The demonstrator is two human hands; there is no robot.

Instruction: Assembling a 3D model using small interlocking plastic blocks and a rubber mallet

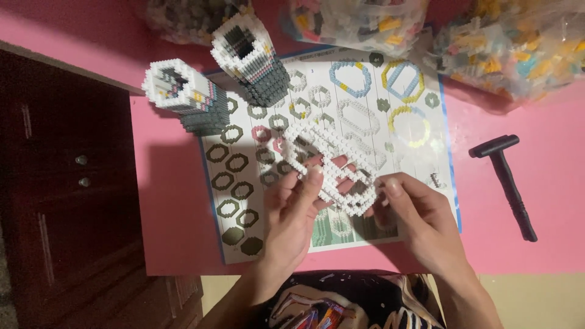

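left hand pinches the near-left edge of a white ring-shaped assembly of small plastic bricks, thumb on top; right hand grips its right end between thumb and fingers. both closed on it, piece held in the air just above the printed instruction sheet on the pink table.

risks as i see them:
- ring is thin and open in the middle, held only at two edges. any twist or squeeze between the hands likely pops a joint and sheds bricks.
- loose bricks would land on the sheet or roll off the near table edge, hard to find.
- two tall white-and-grey brick towers stand at the sheet's far-left corner, one tilted. an elbow or forearm swing could knock them.
- black plastic t-handled tool lies well right, out of the way.
- clear bags of mixed bricks sit at the far edge, no threat.
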